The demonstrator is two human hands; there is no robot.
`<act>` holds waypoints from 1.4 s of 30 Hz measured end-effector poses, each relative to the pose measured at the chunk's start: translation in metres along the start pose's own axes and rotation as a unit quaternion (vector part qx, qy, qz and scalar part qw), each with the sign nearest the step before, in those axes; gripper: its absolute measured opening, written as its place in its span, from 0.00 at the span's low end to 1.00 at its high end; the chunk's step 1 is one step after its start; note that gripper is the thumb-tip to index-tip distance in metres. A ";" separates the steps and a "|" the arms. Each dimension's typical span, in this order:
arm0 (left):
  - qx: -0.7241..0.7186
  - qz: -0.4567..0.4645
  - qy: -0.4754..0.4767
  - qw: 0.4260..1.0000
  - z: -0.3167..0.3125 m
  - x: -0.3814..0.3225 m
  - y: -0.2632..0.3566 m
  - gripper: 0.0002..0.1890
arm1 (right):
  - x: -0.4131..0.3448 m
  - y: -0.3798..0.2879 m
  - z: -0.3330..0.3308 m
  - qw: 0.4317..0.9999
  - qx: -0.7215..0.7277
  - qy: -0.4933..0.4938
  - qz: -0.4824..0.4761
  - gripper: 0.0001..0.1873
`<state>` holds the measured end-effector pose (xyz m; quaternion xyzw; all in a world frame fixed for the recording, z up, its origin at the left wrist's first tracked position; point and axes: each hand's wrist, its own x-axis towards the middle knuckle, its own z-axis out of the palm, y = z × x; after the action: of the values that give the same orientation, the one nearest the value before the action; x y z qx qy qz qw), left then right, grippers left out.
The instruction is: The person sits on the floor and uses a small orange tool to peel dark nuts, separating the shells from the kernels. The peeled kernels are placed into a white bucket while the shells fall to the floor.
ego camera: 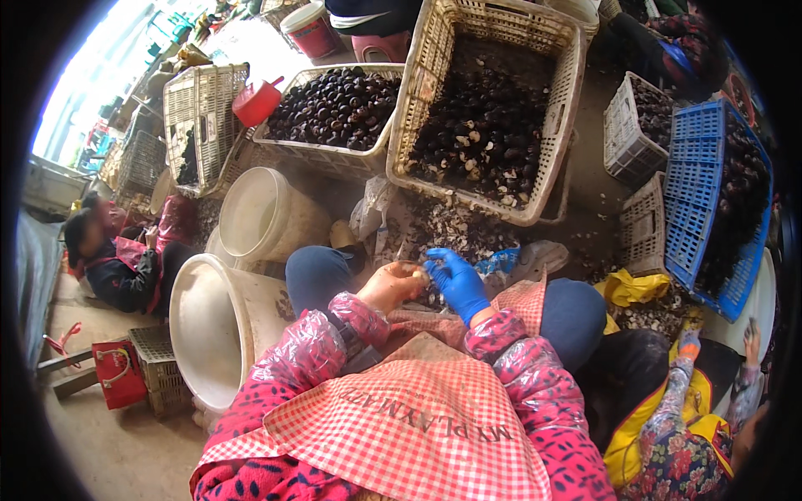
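Observation:
My left hand (pixel 390 288), bare, is held over my lap with its fingers curled around a small pale piece (pixel 418 273), partly hidden by the fingertips. Close against it is my right hand (pixel 462 285) in a blue glove, its fingers bent towards the left fingertips. Whether the gloved fingers grip a small tool cannot be made out. Beyond both hands, pale and dark peelings (pixel 457 225) litter the ground. A large, dirty plastic crate (pixel 401 125) tilts towards me, holding dark round corms (pixel 482 138) that look like water chestnuts, some showing white flesh.
More dark corms fill a second crate (pixel 369 153) beside a red scoop (pixel 257 103). White buckets (pixel 210 329) lie tipped at my left. A blue crate (pixel 689 188) leans at the right. Co-workers sit left (pixel 125 275) and right (pixel 677 438). A red bag (pixel 119 376) stands on the floor.

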<state>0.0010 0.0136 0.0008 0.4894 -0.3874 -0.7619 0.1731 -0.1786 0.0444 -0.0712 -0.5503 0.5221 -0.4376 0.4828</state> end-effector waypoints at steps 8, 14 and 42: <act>-0.315 0.060 -0.148 0.936 -0.020 0.042 0.034 0.09 | 0.009 0.030 0.001 0.966 0.101 0.189 0.141 0.19; 0.079 0.066 0.063 0.993 -0.033 0.163 0.107 0.21 | 0.012 0.040 0.007 0.963 0.113 0.204 0.132 0.15; -0.099 0.050 0.030 0.993 -0.020 0.049 0.017 0.24 | 0.017 0.016 -0.005 0.972 0.117 0.191 0.065 0.13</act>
<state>-0.0060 -0.0372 -0.0214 0.4724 -0.3285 -0.7719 0.2705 -0.1847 0.0272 -0.0866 -0.3612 0.5849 -0.5603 0.4621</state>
